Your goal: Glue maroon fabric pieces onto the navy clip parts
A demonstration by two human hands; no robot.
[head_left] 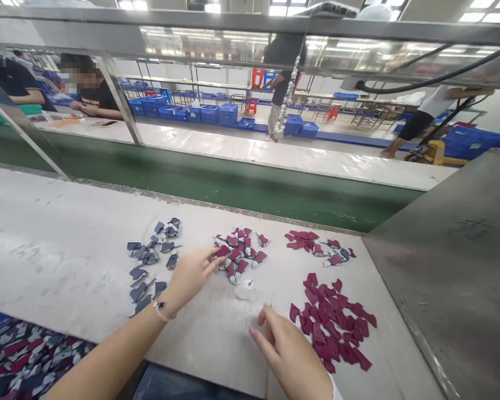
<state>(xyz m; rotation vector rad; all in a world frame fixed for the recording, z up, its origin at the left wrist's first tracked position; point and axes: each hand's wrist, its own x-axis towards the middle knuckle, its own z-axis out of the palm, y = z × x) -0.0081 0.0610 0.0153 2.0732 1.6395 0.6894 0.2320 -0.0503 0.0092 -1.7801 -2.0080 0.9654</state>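
My left hand (194, 276) reaches to the left edge of a pile of maroon and grey pieces (242, 250), its fingertips on a maroon piece (222, 251). My right hand (281, 341) hovers over the white table, its fingers curled and apart with nothing between them. Just beyond it lies a small clear, whitish object (245, 289). Flat maroon pieces (327, 316) are heaped to the right of my right hand. Dark blue-grey pieces (150, 255) are spread left of my left hand.
More maroon pieces (302, 240) lie at the back right, beside a few mixed ones (335, 254). A metal panel (454, 266) bounds the right side. A bin of mixed pieces (25, 355) stands at the lower left. People sit beyond the green divider (233, 189).
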